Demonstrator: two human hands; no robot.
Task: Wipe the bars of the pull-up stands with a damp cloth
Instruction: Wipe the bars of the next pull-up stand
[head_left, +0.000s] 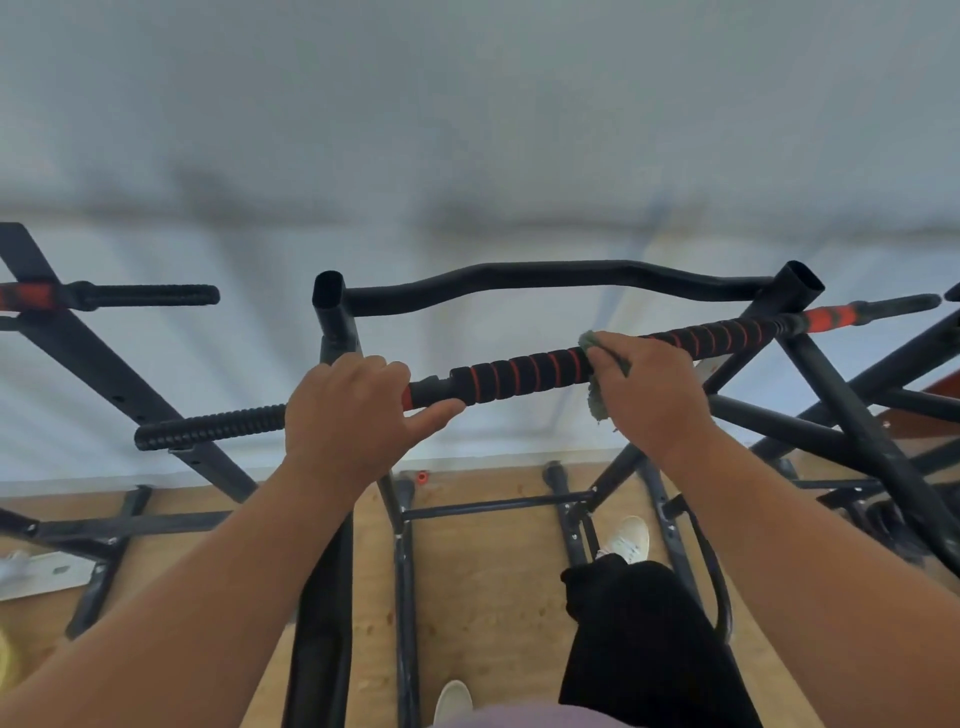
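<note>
The left hand (345, 415) curls its grip round the bar (524, 371) to steady it; the right hand (649, 387) holds the cloth (597, 400) wrapped on the foam. The cloth could snag on the ridged foam — or skip the underside.

We see the cloth (597, 400) mostly hidden under our right hand (647, 387); our left hand (345, 415) covers part of the padded bar (524, 371); the neighbouring stand (78, 358) runs off-frame.
</note>
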